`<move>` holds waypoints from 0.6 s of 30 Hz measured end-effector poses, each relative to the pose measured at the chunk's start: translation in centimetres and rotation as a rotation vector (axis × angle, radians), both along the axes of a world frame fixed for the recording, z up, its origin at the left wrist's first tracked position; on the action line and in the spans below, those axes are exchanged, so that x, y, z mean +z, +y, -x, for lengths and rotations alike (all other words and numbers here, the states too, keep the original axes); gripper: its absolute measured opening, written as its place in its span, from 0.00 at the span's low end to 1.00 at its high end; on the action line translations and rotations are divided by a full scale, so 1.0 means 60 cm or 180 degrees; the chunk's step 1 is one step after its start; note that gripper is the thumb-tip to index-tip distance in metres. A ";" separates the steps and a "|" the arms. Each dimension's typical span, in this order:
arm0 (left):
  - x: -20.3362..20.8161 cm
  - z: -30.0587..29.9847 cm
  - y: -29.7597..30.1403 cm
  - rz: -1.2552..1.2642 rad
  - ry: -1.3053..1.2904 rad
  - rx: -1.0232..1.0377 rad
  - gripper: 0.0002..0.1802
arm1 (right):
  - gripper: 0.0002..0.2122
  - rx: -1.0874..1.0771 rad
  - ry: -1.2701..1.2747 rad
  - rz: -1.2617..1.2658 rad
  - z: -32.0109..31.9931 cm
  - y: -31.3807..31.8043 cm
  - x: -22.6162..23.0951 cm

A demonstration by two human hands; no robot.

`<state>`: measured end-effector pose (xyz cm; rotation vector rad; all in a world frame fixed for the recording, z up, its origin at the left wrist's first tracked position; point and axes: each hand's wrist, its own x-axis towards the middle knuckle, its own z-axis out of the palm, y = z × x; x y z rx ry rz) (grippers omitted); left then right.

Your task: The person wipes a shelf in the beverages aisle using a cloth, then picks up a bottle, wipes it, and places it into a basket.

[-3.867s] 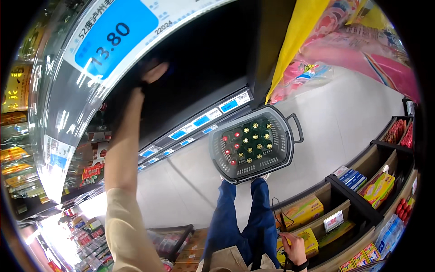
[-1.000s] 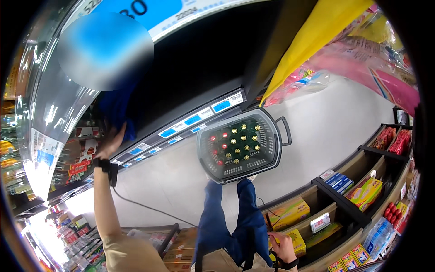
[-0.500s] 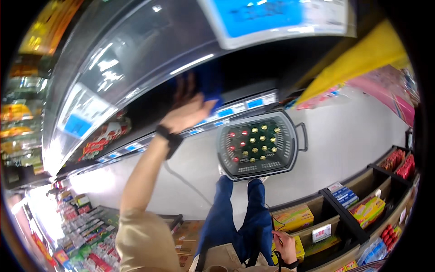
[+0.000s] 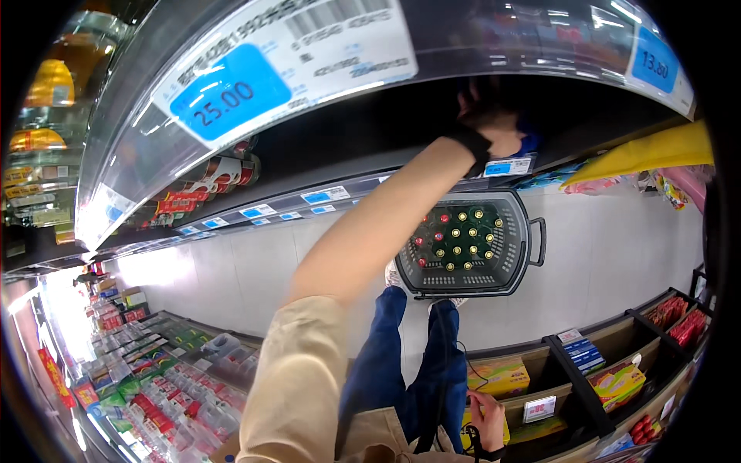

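My left hand [image 4: 498, 130] is deep in a dark shelf gap, under the clear front strip of the upper shelf. A blue, cloth-like thing [image 4: 529, 143] shows at the thumb side of this hand; most of it is in shadow. The fingers reach up into the dark, and the hand seems to press on the blue thing. Low at my right side, my right hand [image 4: 488, 423] hangs with curled fingers before a yellow box [image 4: 498, 375]. What its fingers hold, if anything, is hidden.
On the floor by my feet stands a grey basket [image 4: 519, 272] with several green bottles, some red-capped, others gold-capped. Behind me are shelf compartments with boxes [image 4: 617, 383] and packets. A yellow sheet [image 4: 656, 154] hangs at the right. Red-and-white cans [image 4: 208, 185] stand at the left.
My left hand has swept right along the shelf gap, and the blue thing has shifted right with it. My view has moved too. The right hand stays low at my side.
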<state>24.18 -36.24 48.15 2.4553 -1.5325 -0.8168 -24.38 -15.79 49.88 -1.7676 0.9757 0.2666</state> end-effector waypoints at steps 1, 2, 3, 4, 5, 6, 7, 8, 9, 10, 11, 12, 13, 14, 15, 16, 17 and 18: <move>0.012 -0.003 0.030 0.0007 -0.0025 0.0090 0.39 | 0.08 -0.0011 0.0009 0.0016 0.001 0.000 0.002; 0.024 -0.012 0.069 0.0039 -0.0263 0.0003 0.38 | 0.08 0.0012 0.0006 0.0006 0.005 0.000 0.002; 0.016 -0.026 0.115 -0.0035 -0.0587 0.0071 0.37 | 0.08 0.0024 -0.0022 0.0012 0.008 0.002 -0.003; 0.003 -0.038 0.157 -0.0110 -0.0881 0.0131 0.36 | 0.08 0.0006 -0.0028 0.0027 0.010 0.004 -0.006; 0.020 -0.059 0.187 -0.0422 -0.0480 0.0243 0.38 | 0.08 -0.0011 -0.0020 0.0031 0.011 0.003 -0.004; 0.033 -0.068 0.226 -0.0235 -0.0393 0.0390 0.38 | 0.08 -0.0021 0.0081 -0.0038 0.009 0.000 -0.001; 0.010 -0.100 0.272 -0.0675 -0.0851 0.0188 0.38 | 0.08 -0.0006 0.0163 -0.0112 0.005 -0.002 0.001; 0.034 -0.098 0.295 -0.0658 -0.0807 0.0401 0.36 | 0.08 -0.0046 0.0191 -0.0107 0.006 -0.003 0.002; 0.041 -0.113 0.327 -0.0774 -0.0983 0.0592 0.35 | 0.08 -0.0081 0.0158 -0.0083 0.006 -0.003 0.005; 0.095 -0.104 0.323 -0.1123 -0.0624 0.0728 0.35 | 0.08 -0.0152 0.0161 -0.0044 0.011 -0.006 0.005; 0.066 -0.129 0.376 -0.0741 -0.0742 0.1113 0.37 | 0.08 -0.0128 0.0103 -0.0072 0.011 -0.009 0.002; 0.049 -0.135 0.398 -0.0570 -0.0791 0.1143 0.37 | 0.08 -0.0112 0.0086 -0.0085 0.015 -0.010 -0.002; 0.042 -0.135 0.405 -0.0392 -0.0823 0.1151 0.37 | 0.08 -0.0117 0.0085 -0.0092 0.019 -0.008 -0.004; 0.046 -0.136 0.390 -0.0409 -0.0834 0.1141 0.37 | 0.08 -0.0125 0.0077 -0.0112 0.023 -0.005 -0.004; 0.042 -0.137 0.358 -0.0771 -0.0775 0.1120 0.37 | 0.09 -0.0178 0.0086 -0.0156 0.026 -0.003 -0.008; 0.039 -0.131 0.321 -0.1124 -0.0716 0.1084 0.36 | 0.09 -0.0243 0.0094 -0.0193 0.028 -0.003 -0.012; 0.038 -0.113 0.286 -0.1013 -0.0725 0.0946 0.37 | 0.09 -0.0267 0.0107 -0.0194 0.029 -0.004 -0.016; 0.041 -0.092 0.251 -0.0908 -0.0737 0.0814 0.39 | 0.09 -0.0188 0.0108 -0.0169 0.029 -0.004 -0.019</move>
